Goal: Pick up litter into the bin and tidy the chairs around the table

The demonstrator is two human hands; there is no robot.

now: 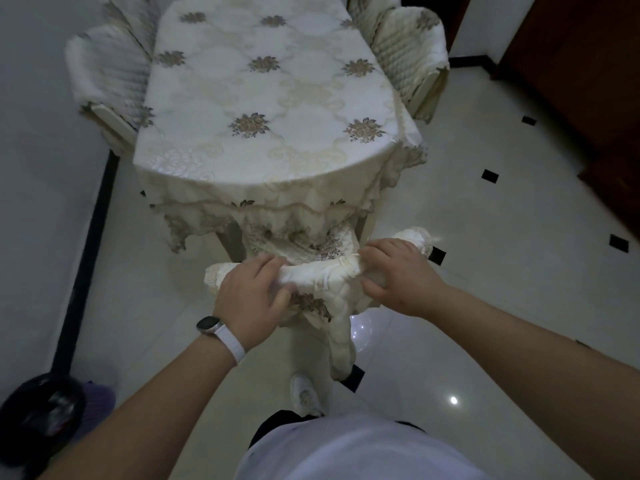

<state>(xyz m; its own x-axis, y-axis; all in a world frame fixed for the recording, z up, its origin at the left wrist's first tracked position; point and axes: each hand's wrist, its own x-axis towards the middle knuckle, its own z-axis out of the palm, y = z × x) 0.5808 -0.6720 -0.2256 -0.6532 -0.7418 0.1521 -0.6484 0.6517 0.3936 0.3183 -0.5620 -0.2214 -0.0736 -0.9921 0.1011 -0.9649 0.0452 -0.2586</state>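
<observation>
Nearest, well short of the table's near end and off to its left, cut by the picture edge: dark round bin (41, 414), open-topped, contents blurred to a few pale and reddish glints, not identifiable. Just beside it, a purple shape (100, 393), too blurred to name.

Straight before the table's near end: white shirt (346, 452) at the bottom edge, hiding most of the legs; one pale shoe (304, 396) on the glossy floor (485, 237), the other foot hidden.

Between shirt and table: both forearms reaching forward, watch (207, 323) with white strap on the left wrist.
- Left hand (252, 292) gripping the padded top rail of the chair (325, 275) at the table's near end, fingers curled over the rail's far side, thumb on the near side.
- Right hand (398, 271) gripping the same rail further right, fingers likewise curled over it, thumb on the near side.

Chair facing the table, quilted cream cover, one flap hanging down the back; seat partly under the cloth fringe (277, 216), its front and legs hidden.

Table (263, 140) wholly draped, flower-patterned.

Close against the table's left side: left chair (104, 71), blurred. Against its right side: right chair (408, 46). Behind each, a further chair back cut off by the top edge.

Beyond the table's right: dark wooden door (588, 81), partly out of view.
</observation>
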